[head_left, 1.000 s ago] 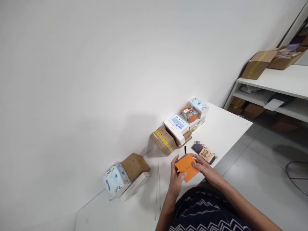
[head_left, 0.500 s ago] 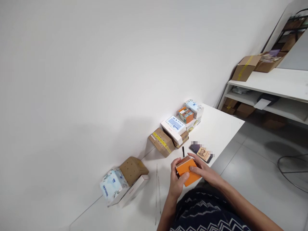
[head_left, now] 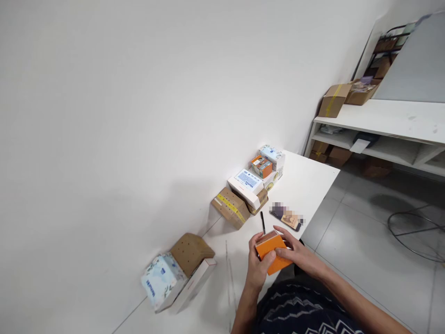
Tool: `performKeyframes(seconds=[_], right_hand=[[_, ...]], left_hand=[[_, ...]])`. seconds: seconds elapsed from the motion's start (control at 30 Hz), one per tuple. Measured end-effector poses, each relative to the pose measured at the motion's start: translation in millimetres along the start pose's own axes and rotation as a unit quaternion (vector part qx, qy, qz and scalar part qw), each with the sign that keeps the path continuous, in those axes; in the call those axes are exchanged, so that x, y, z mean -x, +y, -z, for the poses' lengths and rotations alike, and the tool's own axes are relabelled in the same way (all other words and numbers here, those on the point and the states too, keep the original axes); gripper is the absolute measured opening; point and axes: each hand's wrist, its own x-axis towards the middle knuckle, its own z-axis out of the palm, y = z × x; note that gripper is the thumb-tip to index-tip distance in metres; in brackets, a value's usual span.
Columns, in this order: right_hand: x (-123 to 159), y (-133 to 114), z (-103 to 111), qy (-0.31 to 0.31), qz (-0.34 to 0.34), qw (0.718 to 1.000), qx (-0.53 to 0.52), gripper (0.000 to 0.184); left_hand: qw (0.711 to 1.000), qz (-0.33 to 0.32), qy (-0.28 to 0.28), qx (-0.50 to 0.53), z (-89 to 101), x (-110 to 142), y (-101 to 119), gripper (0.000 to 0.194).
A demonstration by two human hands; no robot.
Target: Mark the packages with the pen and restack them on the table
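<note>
An orange box [head_left: 274, 265] is held between both hands, close to my body above the near edge of the white table [head_left: 309, 178]. My left hand [head_left: 257, 262] wraps its left side, with the thumb on the orange face. From the right, my right hand [head_left: 290, 248] grips it, thumb also lying on that face. A brownish strip shows along the box's far side. Just beyond the box lies a black pen [head_left: 263, 222]. Farther right rests a phone [head_left: 285, 216] with a picture on its back, partly pixelated.
Along the wall stand a brown carton with yellow tape [head_left: 230, 208], a white box [head_left: 246, 184], a small orange box [head_left: 261, 167] and a tissue pack [head_left: 272, 157]. At left are another tissue pack [head_left: 163, 280] and a brown carton [head_left: 191, 253]. A white shelf unit [head_left: 389, 121] stands at right.
The view has swung a little to the right. My right thumb has shifted left on the orange face, closer to my left thumb. Both hands still hold the orange box.
</note>
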Motion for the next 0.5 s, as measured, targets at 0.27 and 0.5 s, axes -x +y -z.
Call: performKeyframes(seconds=[0.27, 0.5], right_hand=[[8, 0, -7, 0.021, -0.012, 1.000, 0.015, 0.081], [14, 3, -8, 0.022, -0.016, 1.000, 0.006, 0.079]], left_hand=[[1.000, 0.001, -0.028, 0.007, 6.3, 7, -6, 0.055], [0.999, 0.009, -0.034, 0.017, 6.0, 9, -8, 0.053]])
